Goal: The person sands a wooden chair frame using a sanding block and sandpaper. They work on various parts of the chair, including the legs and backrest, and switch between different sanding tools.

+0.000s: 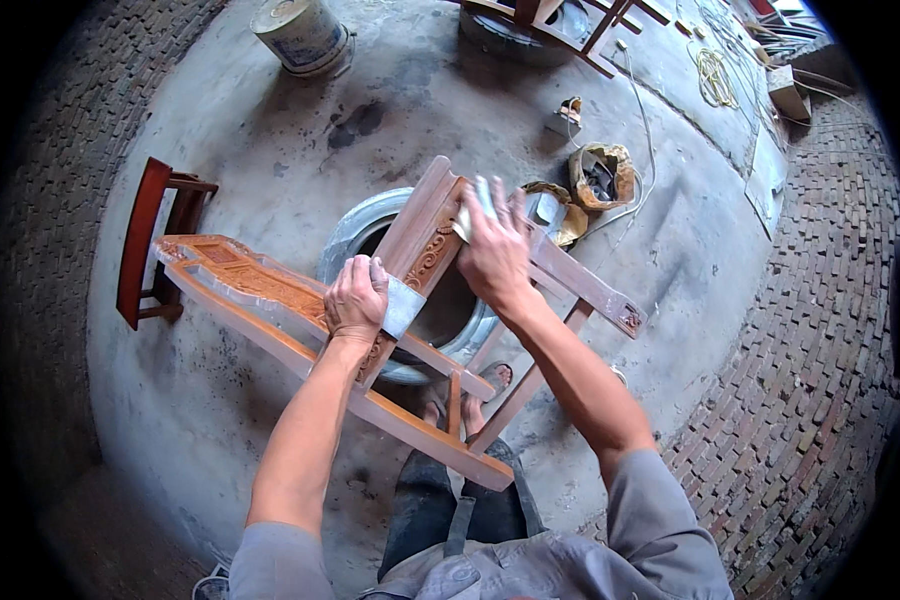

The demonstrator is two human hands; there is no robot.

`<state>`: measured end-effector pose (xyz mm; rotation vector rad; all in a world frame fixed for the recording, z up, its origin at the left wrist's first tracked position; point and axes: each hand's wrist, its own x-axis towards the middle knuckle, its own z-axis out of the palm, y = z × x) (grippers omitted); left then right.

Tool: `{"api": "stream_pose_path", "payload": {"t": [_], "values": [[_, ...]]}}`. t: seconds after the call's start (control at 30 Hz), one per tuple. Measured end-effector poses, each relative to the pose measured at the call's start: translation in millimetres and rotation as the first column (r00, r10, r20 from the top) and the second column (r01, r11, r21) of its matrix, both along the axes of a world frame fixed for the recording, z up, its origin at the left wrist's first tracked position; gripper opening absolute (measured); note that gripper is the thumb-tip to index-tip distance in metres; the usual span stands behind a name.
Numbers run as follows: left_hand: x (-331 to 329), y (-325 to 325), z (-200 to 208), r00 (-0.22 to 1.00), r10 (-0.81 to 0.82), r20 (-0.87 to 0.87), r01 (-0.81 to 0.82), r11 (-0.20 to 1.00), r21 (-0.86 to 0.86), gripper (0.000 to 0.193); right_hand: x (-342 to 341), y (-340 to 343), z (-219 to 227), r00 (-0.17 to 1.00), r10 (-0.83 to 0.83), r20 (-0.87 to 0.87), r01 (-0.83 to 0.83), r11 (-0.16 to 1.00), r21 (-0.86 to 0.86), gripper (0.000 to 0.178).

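A carved wooden chair (410,425) lies tipped over on a tyre (345,235), with pale dust over its reddish-brown wood. My left hand (355,297) is closed over its wide seat-side board (422,218). Beside that hand's thumb, a light grey sheet (402,307) lies folded over the board; whether the fingers pin it is hidden. My right hand (498,245) presses a pale piece of sandpaper (461,224) to the board's carved edge, fingers stretched forward and partly hiding the piece. The chair's carved backrest (255,275) reaches out to the left.
A small reddish wooden stool (148,240) lies at the left. Further off stand a bucket (302,38) and another tyre (515,42) under wooden furniture. An open bag (602,176) and cables (712,78) lie at the right. Brick paving (790,390) borders the concrete floor.
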<state>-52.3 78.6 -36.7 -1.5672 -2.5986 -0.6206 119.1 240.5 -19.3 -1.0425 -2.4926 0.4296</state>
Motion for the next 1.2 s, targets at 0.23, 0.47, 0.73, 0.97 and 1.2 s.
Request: {"api": "stream_pose_path", "payload": {"t": [0.23,0.47,0.73,0.97,1.2], "values": [[4,-1,-2,1.000,-0.004,0.004,0.004,1.000,-0.003,0.023,-11,5,-2,0.999,0.030,0.026,-0.031,0.999,0.045,0.062],[-2,-6,-1,1.000,0.002,0.028,-0.002,1.000,-0.011,0.022,46,-6,-2,0.997,0.005,0.076,-0.006,1.000,0.003,0.066],[4,1,-4,1.000,-0.014,0.003,0.014,1.000,0.010,0.022,37,-8,0,0.999,0.019,0.049,-0.019,1.000,0.006,0.069],[1,-3,-3,1.000,0.010,-0.002,-0.010,1.000,-0.025,0.021,112,-37,-1,0.996,-0.008,0.085,0.008,1.000,-0.001,0.073],[0,-5,-2,1.000,0.010,-0.008,-0.010,1.000,-0.027,0.022,102,-39,-5,0.995,0.011,0.102,-0.011,1.000,0.004,0.072]]}}
